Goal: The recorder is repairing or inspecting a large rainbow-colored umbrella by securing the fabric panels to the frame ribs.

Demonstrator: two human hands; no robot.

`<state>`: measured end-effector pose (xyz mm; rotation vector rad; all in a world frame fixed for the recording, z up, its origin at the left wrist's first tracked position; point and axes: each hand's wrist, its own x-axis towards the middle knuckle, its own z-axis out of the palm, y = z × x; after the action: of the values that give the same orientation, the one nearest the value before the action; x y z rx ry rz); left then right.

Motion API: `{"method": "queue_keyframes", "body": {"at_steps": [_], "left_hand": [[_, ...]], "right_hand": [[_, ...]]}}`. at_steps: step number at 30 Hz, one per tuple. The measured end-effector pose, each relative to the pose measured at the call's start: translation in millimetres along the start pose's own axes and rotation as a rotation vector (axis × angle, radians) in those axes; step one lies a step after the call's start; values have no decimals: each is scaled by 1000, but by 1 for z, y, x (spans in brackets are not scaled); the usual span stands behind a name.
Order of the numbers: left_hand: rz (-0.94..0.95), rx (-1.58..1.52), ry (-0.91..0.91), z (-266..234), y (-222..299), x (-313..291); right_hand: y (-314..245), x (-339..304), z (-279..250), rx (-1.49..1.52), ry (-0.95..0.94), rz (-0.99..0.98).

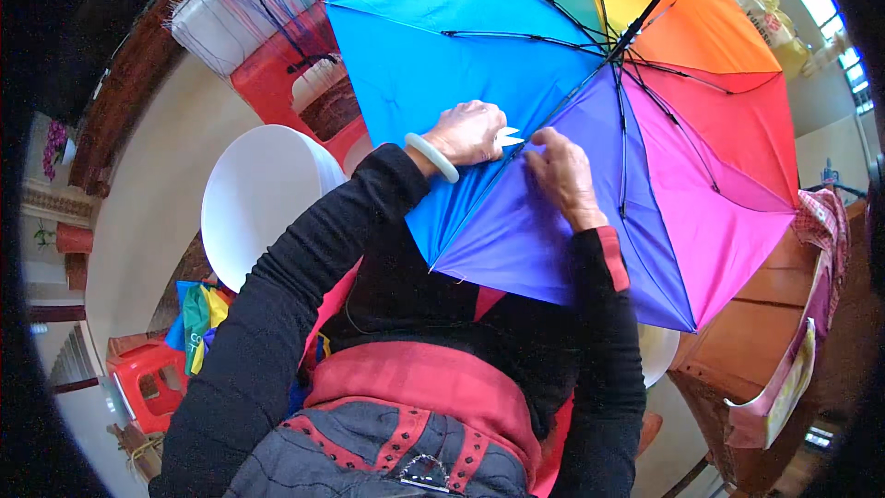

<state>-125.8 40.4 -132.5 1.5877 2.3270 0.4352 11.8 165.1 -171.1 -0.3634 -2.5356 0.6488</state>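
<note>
An opened umbrella [636, 157] in rainbow panels spreads in front of me, its inside with black ribs and shaft facing up. My left hand [467, 134], a pale bangle on its wrist, is closed over the blue panel. From its fingers poke the two pointed tips of a small pale tool [508, 137], perhaps thread snips; the rest is hidden. Just to the right, my right hand [564, 173] is pinched closed over the purple panel, beside the rib at the blue-purple seam. What its fingertips hold is too small to make out.
A white round tub [263, 198] stands left of my left arm. Beyond it, a white rack hung with threads [249, 9] rests on a red stool [277, 83]. Folded colourful cloth [201, 318] lies by another red stool [152, 383]. Brown wooden furniture [765, 300] stands at right.
</note>
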Motion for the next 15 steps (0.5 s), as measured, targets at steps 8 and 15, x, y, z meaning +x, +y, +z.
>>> {"method": "queue_keyframes", "body": {"at_steps": [8, 15], "left_hand": [[75, 191, 75, 8, 10, -7], [106, 256, 138, 25, 19, 0]], "right_hand": [[-4, -2, 15, 33, -48, 199], [-5, -2, 14, 68, -38, 289]]}}
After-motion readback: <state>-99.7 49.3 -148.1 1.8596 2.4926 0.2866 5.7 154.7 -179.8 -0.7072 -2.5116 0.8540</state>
